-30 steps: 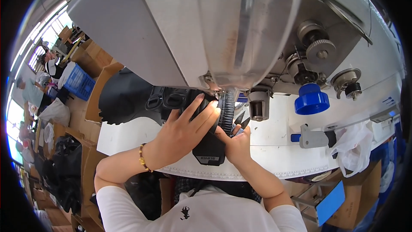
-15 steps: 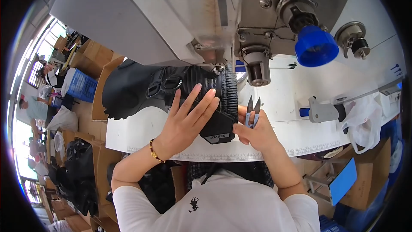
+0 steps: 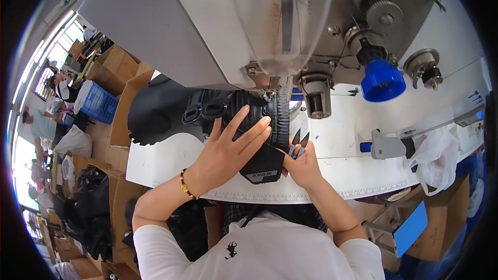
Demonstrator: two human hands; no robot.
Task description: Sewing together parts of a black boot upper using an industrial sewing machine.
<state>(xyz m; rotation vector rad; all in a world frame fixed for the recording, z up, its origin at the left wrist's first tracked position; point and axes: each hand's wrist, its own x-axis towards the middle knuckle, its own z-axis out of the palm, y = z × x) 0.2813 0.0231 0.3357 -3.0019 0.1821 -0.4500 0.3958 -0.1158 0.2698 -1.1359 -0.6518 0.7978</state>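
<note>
A black boot upper [image 3: 166, 111] lies under the head of a sewing machine [image 3: 166, 26], with dark buckles [image 3: 213, 109] and a ribbed band [image 3: 280, 119] along its right side. My left hand [image 3: 220, 150] rests flat on it, fingers spread towards the machine's foot. On the right, my right hand [image 3: 305, 168] pinches the upper's edge beside the band, thumb on top. That same hand keeps a pair of thread snips [image 3: 299, 142] in its curled fingers, blades pointing away from me. The fingertips beneath the edge are hidden.
The white table [image 3: 353, 168] has a ruler strip [image 3: 290, 198] along its near edge. Blue-capped thread tensioners [image 3: 383, 80] jut from the machine. A plastic bag [image 3: 436, 158] hangs at the right, over a cardboard box [image 3: 446, 218]. Black pieces [image 3: 93, 207] fill boxes at left.
My right hand has closed in on the upper's edge, its thumb now over it, and the snips sit lower in the fingers. My left hand stays flat on the upper. The whole view has shifted slightly.
</note>
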